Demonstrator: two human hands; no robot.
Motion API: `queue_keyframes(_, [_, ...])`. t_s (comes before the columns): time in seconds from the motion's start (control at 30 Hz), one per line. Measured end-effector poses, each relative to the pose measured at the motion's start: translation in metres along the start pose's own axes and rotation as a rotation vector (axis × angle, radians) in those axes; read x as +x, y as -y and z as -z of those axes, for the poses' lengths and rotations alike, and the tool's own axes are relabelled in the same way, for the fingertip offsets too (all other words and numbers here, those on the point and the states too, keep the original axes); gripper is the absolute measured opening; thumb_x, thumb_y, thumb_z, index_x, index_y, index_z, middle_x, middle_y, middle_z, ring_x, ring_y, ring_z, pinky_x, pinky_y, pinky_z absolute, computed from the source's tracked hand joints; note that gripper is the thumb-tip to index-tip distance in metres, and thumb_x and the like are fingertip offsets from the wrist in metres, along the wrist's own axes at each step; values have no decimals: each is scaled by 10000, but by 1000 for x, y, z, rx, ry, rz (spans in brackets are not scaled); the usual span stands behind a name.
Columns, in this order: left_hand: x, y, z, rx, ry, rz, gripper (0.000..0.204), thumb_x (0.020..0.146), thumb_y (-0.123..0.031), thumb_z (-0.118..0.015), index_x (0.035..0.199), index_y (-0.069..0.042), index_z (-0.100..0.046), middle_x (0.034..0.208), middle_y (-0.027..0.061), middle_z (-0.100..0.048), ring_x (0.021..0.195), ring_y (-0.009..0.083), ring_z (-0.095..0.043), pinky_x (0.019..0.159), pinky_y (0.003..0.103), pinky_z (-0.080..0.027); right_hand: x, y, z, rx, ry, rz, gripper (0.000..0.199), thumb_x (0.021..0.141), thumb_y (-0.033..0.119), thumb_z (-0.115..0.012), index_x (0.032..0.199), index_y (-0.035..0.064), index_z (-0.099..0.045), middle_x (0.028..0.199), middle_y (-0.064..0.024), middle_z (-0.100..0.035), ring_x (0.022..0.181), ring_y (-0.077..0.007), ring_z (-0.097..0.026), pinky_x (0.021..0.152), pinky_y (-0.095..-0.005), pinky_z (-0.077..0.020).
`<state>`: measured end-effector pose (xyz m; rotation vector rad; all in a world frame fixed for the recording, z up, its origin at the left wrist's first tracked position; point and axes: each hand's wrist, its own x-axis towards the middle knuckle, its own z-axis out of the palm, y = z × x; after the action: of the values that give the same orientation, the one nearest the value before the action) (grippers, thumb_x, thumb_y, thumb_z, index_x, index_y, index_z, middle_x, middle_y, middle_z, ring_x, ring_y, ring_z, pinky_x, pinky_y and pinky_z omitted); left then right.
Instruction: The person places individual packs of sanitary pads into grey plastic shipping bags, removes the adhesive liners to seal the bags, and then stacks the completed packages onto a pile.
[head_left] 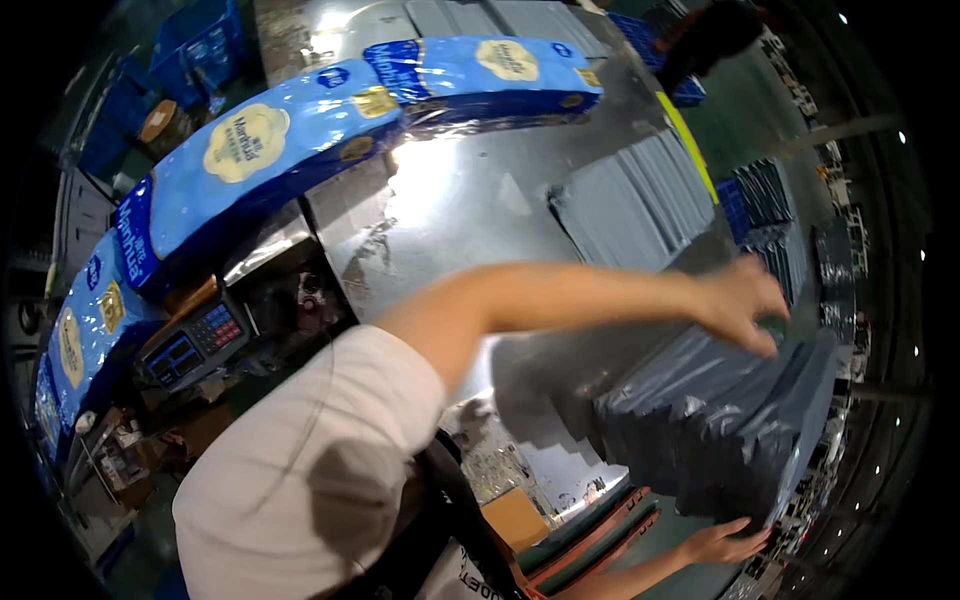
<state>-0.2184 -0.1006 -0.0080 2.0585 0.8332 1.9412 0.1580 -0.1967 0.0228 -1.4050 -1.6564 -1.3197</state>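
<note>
A tall stack of grey plastic sheets or bags (690, 440), glossy and wrinkled, stands at the right end of the metal table. Over its far top edge reaches my left hand (745, 305), fingers apart and slightly curled, nothing visible in them. My right hand (722, 543) is at the stack's near lower edge with its fingers stretched out; whether it presses on the stack I cannot tell. Farther up the table lies a lower, fanned pile of grey sheets (640, 200). My left arm crosses the middle of the view.
Big blue plastic packs (270, 150) line the table's (450, 200) far left side. A scale with a keypad (195, 340) stands below them. Blue crates (198, 45) sit at the upper left. A person (712, 40) stands at the upper right, near a yellow strip (688, 148).
</note>
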Motion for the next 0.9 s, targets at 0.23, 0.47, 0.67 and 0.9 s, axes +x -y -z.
queue_keyframes(0.23, [-278, 30, 461, 892, -354, 1003, 433, 753, -370, -629, 1054, -60, -600, 1110, 157, -560, 907, 263, -591, 787, 344, -458, -143, 217, 49, 879, 884, -470, 475, 835, 149, -532, 1227, -58, -361, 1233, -203, -397, 1138, -322, -385, 997, -397, -262])
queue_keyframes(0.47, [-422, -74, 649, 472, -363, 1676, 514, 781, -89, -590, 1256, -10, -413, 1073, 138, -573, 976, 196, -546, 844, 295, -436, -219, 526, 142, 1740, 2086, 177, 763, 813, 344, -598, 1347, -15, -189, 1295, -189, -392, 1204, -287, -373, 974, -362, -322])
queue_keyframes(0.67, [-410, -5, 623, -319, -526, 1959, 361, 852, -286, -529, 1112, -37, -561, 1016, 107, -611, 876, 163, -589, 753, 293, -487, -161, 673, 180, 1775, 2398, -344, 1039, 735, 479, -637, 1333, -106, -20, 1306, -278, -322, 1244, -299, -305, 1025, -335, -237])
queue_keyframes(0.9, [-324, -15, 563, -93, 44, 1989, 685, 777, -505, -560, 1249, -24, -438, 1215, 144, -492, 1088, 220, -484, 942, 301, -357, -145, 702, 123, 2039, 2192, -1292, 751, 759, 439, -625, 1281, -10, -324, 1294, -130, -398, 1179, -242, -384, 998, -358, -299])
